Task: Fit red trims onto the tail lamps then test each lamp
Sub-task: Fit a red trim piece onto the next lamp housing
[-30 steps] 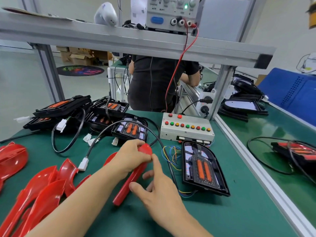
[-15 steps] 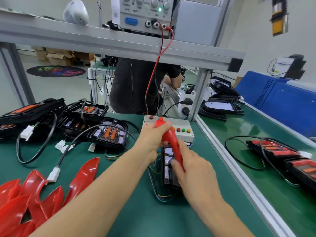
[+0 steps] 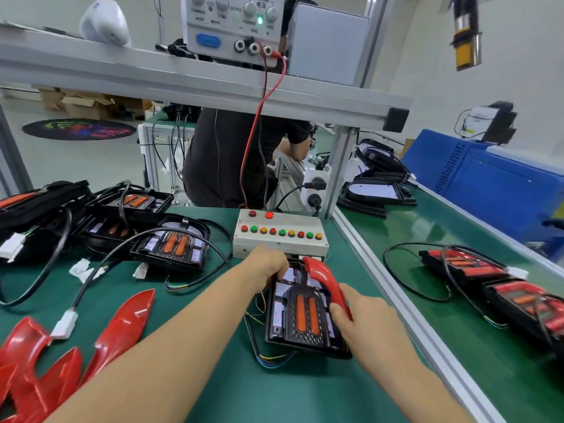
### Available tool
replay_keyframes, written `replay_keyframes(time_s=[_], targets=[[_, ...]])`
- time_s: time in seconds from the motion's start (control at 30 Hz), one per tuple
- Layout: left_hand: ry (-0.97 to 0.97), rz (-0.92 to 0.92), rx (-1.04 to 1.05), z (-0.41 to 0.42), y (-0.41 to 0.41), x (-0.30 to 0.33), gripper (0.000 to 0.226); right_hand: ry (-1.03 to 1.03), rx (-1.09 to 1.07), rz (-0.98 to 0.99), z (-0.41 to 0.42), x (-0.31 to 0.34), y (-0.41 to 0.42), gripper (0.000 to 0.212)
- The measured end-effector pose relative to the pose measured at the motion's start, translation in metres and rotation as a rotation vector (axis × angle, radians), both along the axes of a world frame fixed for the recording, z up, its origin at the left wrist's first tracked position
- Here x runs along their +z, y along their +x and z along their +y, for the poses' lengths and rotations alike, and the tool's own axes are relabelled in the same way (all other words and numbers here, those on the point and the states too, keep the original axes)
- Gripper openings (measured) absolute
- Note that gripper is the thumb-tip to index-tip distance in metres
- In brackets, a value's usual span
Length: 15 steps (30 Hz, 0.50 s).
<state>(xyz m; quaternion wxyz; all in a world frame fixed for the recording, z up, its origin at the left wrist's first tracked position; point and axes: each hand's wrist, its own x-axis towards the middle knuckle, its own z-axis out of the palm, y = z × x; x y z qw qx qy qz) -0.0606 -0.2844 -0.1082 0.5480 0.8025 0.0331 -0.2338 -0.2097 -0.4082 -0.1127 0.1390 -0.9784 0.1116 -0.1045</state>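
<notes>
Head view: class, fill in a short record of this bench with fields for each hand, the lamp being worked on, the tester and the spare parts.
Right hand: grip on curved glossy red plastic trim
Left hand: holds far end of lamp
Lamp: black tail lamp with two orange strips, flat on green mat
Tester: grey button box, behind lamp
Spares: loose red trims, left

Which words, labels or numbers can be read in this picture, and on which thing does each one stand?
"电压": above the knobs of the white bench power supply on the shelf.
Other small print on that power supply: too blurred to read.
White label on the black device at far right: too small to read.
Grey button box, black tail lamp, red plastic trim: no text visible.
</notes>
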Motion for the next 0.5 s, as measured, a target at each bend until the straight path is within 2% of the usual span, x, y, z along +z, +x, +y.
replay_keyframes(time_s=[0.17,0.3,0.43,0.5], targets=[[-0.163,0.069,0.136,0.004,0.003,-0.007,0.034,0.014,0.031,-0.029,0.001,-0.004,-0.003,0.021],[-0.289,0.134,0.198,0.008,-0.001,-0.008,0.03,0.01,0.082,-0.062,0.006,-0.01,-0.005,0.038],[-0.471,0.254,0.149,0.018,-0.003,-0.008,0.022,0.007,0.117,-0.094,0.008,-0.014,-0.002,0.046],[-0.511,0.242,0.074,0.022,-0.005,-0.007,0.014,0.0,0.124,-0.112,0.008,-0.016,0.0,0.048]])
